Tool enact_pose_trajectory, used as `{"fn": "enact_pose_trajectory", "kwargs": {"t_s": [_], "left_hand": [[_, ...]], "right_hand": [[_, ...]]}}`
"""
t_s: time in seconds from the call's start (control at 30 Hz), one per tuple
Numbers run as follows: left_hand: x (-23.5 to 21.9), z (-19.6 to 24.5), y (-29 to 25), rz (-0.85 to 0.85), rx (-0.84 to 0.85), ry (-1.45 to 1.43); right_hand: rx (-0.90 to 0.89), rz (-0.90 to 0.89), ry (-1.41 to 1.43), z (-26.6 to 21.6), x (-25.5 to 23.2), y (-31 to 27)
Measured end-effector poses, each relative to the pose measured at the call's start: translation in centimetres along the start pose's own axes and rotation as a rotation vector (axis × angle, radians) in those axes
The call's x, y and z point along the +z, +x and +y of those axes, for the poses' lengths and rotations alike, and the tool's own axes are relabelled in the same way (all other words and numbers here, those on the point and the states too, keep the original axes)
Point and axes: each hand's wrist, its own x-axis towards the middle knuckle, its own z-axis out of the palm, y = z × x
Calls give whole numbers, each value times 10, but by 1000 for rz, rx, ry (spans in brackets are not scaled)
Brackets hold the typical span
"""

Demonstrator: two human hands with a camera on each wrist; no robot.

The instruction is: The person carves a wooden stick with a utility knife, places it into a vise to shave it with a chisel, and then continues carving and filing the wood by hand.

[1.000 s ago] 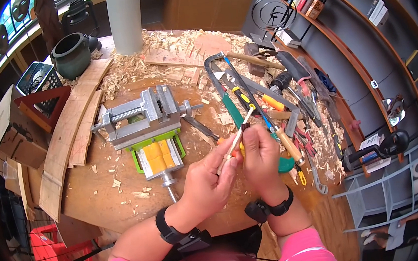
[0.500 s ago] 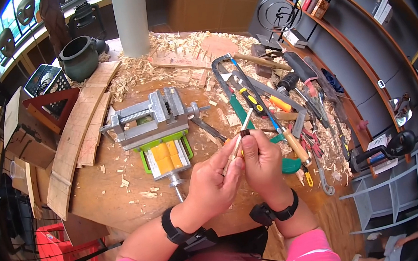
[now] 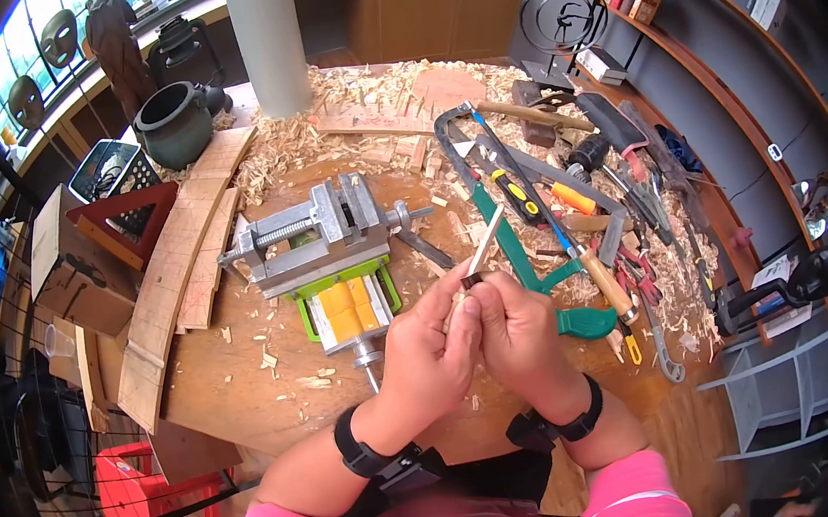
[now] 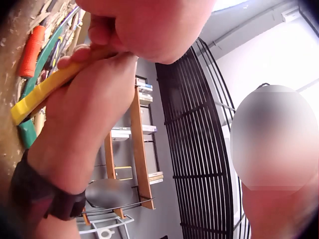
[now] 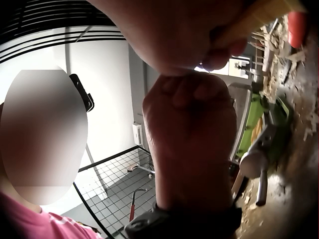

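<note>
Close together over the front of the workbench (image 3: 248,399), both hands work on a slim pale wooden stick (image 3: 488,236). My left hand (image 3: 428,352) grips its lower part, and its upper end points up and away. In my right hand (image 3: 521,333) is a yellow-handled knife (image 4: 42,97), its fingers curled round the handle. The knife's dark blade (image 3: 473,280) lies against the stick at the right thumb. Both thumbs meet near the blade. In the right wrist view, the left hand (image 5: 192,114) is in shadow and the stick's lower end is hidden.
A metal vise (image 3: 317,233) stands left of the hands. To their right lie a hacksaw (image 3: 526,183), a green-handled saw (image 3: 508,249), a yellow-black screwdriver (image 3: 518,199) and other tools. Wood shavings (image 3: 294,155) cover the back; long boards (image 3: 173,292) lie at the left.
The dark blade now sits lower along the stick, with more of the stick beyond it. The hands have drawn closer together, and the head view has shifted slightly.
</note>
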Motion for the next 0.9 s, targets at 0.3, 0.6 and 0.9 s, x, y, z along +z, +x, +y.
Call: {"fn": "enact_pose_trajectory", "kwargs": {"t_s": [0.3, 0.6, 0.9], "left_hand": [[-10, -2, 6, -160, -192, -595], [-1, -3, 6, -138, -179, -441], [1, 0, 4, -106, -158, -404]], "right_hand": [[100, 5, 75, 4, -13, 8], [94, 71, -11, 12, -14, 10], [32, 69, -56, 9, -14, 7]]}}
